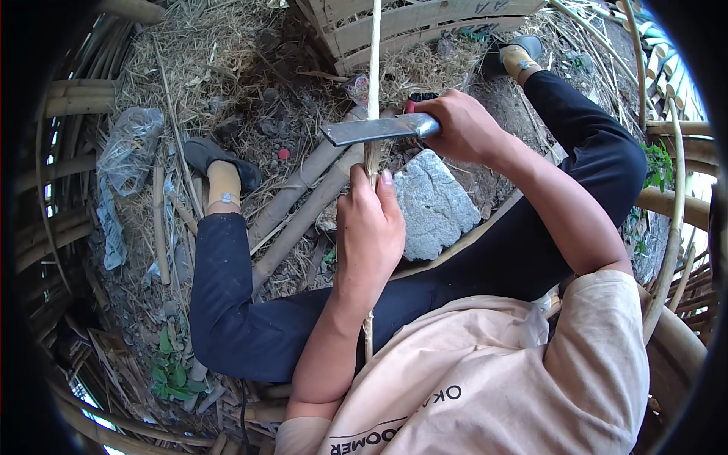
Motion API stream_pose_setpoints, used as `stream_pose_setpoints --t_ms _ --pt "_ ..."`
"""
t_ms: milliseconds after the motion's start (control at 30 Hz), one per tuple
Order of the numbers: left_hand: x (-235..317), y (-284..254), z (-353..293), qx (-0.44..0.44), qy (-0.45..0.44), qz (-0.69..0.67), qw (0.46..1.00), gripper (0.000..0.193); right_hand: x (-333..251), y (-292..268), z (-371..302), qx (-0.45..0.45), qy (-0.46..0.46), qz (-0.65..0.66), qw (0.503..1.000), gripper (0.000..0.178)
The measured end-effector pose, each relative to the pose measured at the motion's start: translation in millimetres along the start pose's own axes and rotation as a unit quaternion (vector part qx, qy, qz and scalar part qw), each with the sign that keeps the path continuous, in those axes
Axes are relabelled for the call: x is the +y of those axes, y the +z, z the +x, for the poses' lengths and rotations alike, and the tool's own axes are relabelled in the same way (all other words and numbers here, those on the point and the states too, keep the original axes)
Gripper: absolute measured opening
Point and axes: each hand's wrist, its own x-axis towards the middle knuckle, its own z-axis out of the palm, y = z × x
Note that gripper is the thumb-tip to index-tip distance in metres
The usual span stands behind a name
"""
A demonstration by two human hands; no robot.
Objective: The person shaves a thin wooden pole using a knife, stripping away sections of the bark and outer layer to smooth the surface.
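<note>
A long thin stick (374, 61), pale and stripped at its far part, runs upright through the middle of the view and passes under my forearm toward my lap. My left hand (369, 231) is closed round it, thumb lying along it. My right hand (464, 130) is closed on the handle of a broad-bladed knife (368, 132). Its flat grey blade lies across the stick just beyond my left fingers. The handle is mostly hidden by my right hand. A small red and black thing (417, 101) shows beside my right fingers; what it is I cannot tell.
A grey stone block (434, 206) sits right of my left hand. Bamboo poles (299, 205) lie on the straw-strewn ground between my legs. Beyond stands a slatted wooden crate (425, 29). A clear plastic bag (130, 152) is at left, and bamboo railings (80, 98) line the sides.
</note>
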Motion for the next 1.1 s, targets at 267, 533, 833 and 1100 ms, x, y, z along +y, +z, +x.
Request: stream_pose_setpoints --t_ms 267,533,833,1100 --pt "1.5 0.8 -0.4 0.002 -0.003 0.015 1.000 0.023 -6.4 -4.2 2.1 -0.004 0.030 -0.028 0.999 0.015" --pt "7.1 -0.3 -1.2 -0.001 -0.033 0.004 0.999 0.025 -12.2 -14.6 0.3 -0.035 0.054 -0.029 0.997 0.014" --pt "0.9 6.7 -5.3 0.020 -0.001 0.093 0.995 0.017 -7.2 -7.8 7.9 -0.011 0.076 -0.070 0.995 0.014" --pt "3.4 3.3 -3.1 0.018 -0.005 0.080 0.997 0.017 8.2 -10.7 22.1 0.036 0.045 -0.116 0.992 0.017"
